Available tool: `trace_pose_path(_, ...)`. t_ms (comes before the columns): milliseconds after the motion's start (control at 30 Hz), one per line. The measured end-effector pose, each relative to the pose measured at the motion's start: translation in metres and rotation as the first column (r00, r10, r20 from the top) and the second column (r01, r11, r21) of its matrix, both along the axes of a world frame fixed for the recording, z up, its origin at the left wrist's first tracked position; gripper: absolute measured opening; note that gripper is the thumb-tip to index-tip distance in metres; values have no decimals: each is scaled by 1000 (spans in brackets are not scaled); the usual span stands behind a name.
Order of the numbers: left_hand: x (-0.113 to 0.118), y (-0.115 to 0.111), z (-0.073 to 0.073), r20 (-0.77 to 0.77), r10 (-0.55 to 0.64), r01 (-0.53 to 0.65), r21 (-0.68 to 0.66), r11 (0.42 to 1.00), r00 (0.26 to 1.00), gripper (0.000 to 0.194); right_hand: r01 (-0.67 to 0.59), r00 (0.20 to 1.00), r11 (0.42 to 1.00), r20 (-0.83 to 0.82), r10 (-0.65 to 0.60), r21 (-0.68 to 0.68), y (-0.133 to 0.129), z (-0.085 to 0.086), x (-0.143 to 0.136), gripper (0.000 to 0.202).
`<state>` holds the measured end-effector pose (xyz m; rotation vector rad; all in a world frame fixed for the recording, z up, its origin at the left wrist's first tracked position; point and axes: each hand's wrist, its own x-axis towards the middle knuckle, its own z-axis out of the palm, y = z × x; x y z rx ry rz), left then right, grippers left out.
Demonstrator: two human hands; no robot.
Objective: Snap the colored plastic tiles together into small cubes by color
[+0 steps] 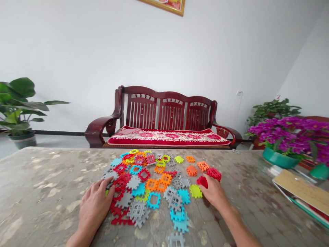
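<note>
Many flat plastic interlocking tiles with notched edges lie in a loose heap on the table, among them a blue window-frame tile (153, 200), an orange tile (152, 185) and a grey window tile (136, 210). My left hand (96, 199) rests on the table at the heap's left edge, fingers stretched out against grey and red tiles. A bit of yellow-green shows beside its fingers. To the right of the heap, my right hand (212, 190) grips a red tile (203, 181) between thumb and fingers. Another red tile (214, 174) lies just behind it, near a yellow-green tile (196, 191).
The patterned table (56, 192) spreads to both sides. At the right stand a green pot (280, 157) of purple flowers and a stack of papers or books (303, 192). A wooden bench (164, 113) is beyond the table, with a potted plant (22, 113) to the left.
</note>
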<state>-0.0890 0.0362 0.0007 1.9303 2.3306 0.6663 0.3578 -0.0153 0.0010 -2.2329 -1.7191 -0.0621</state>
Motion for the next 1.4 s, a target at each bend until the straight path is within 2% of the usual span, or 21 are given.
trace_pose_path(233,1,-2,4,-16,-16,16,1,1000,1000,51,-37,991,999,125,36,0,-4,3,-8,47)
trace_pose_path(367,0,-2,4,3,-17,17,-13,1000,1000,53,-58,986,993,163,41,102,-7,11,-10,43)
trace_pose_path(467,0,-2,3,12,-24,24,-4,1000,1000,53,-27,986,966,167,-17,257,-6,21,0,42)
trace_pose_path(567,0,-2,3,14,-28,28,10,1000,999,53,93,982,939,124,-141,330,-3,28,20,46)
trace_pose_path(667,0,-2,3,24,-34,34,8,999,999,54,220,962,926,88,-257,305,-1,28,40,49)
trace_pose_path(767,0,-2,4,35,-30,30,-1,1000,999,54,269,947,925,102,-305,267,0,25,48,50)
trace_pose_path(1133,-2,0,1,40,-39,40,-17,999,998,56,285,954,945,48,-296,161,7,18,45,57)
trace_pose_path(1400,-1,-2,3,50,-46,47,-17,999,998,56,285,958,940,-23,-286,190,11,8,53,57)
